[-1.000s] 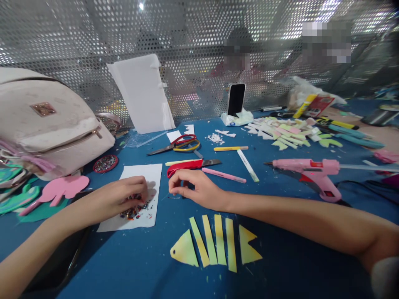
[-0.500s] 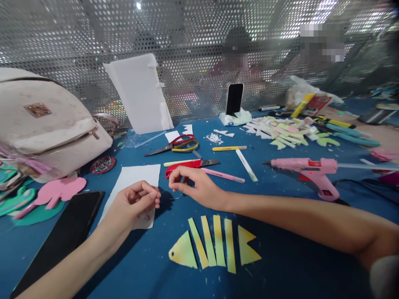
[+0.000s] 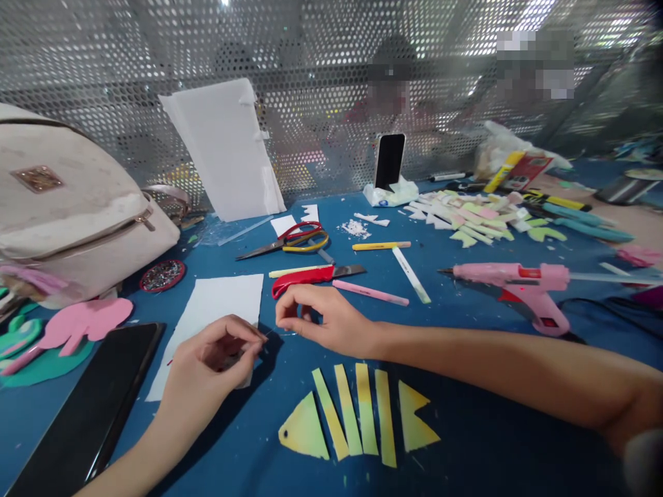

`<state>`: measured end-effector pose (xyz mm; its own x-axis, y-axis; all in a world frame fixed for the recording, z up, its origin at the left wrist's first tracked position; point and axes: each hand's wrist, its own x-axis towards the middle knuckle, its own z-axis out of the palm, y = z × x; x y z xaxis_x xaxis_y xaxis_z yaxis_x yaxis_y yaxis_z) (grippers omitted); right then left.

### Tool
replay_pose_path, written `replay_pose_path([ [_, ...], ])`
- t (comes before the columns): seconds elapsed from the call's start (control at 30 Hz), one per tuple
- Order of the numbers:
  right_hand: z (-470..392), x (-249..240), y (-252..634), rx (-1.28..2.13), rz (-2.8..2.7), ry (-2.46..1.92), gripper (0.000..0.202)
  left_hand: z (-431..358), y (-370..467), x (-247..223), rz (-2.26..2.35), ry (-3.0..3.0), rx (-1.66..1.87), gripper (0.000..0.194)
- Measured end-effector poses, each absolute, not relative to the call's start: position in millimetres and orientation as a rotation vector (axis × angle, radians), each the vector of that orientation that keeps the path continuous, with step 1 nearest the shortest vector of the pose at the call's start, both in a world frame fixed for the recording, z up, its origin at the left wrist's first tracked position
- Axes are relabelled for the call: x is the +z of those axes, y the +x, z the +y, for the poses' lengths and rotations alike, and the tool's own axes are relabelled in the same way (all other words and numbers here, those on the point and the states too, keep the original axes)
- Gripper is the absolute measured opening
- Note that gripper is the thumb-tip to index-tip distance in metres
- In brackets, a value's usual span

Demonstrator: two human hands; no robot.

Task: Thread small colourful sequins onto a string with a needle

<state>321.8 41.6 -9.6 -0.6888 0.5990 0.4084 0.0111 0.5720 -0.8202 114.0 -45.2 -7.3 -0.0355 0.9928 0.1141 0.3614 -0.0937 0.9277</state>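
My left hand (image 3: pixel 215 362) hovers over the white paper (image 3: pixel 228 297), thumb and fingertips pinched on something too thin to make out. To its right, my right hand (image 3: pixel 326 316) is also in a pinch, just below the red cutter (image 3: pixel 303 278); what it holds, if anything, is too small to name. The hands are apart. In front of them lie yellow-green fish pieces: a head (image 3: pixel 305 429) with a black eye, several narrow strips (image 3: pixel 365 407) and a notched tail (image 3: pixel 416 417).
Scissors (image 3: pixel 287 241), markers (image 3: pixel 380 246) and a pink glue gun (image 3: pixel 510 276) lie beyond and right. Cut scraps (image 3: pixel 471 217) pile up near a propped phone (image 3: pixel 390 162). At left are a backpack (image 3: pixel 72 207), a black phone (image 3: pixel 88 407) and a pin dish (image 3: pixel 162 275).
My left hand has turned slightly and its fingers are more arched, with the thumb lower. My right hand has barely moved. The view has shifted a little.
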Motion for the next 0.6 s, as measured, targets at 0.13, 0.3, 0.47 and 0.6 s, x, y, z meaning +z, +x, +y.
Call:
replay_pose_path([
  [0.13,42,-11,322,1.048,-2.156,-0.472,0.008,-51,123,-1,1.548,1.437,1.182,0.009],
  [0.3,41,-12,322,0.977,-2.184,-0.458,0.006,-54,125,1,1.558,1.437,1.199,0.008],
  [0.47,41,-12,322,0.914,-2.212,-0.454,0.005,-51,120,-3,1.542,1.478,1.211,0.009],
  [0.6,40,-11,321,0.869,-2.219,-0.463,0.005,-49,115,-6,1.505,1.524,1.174,0.010],
])
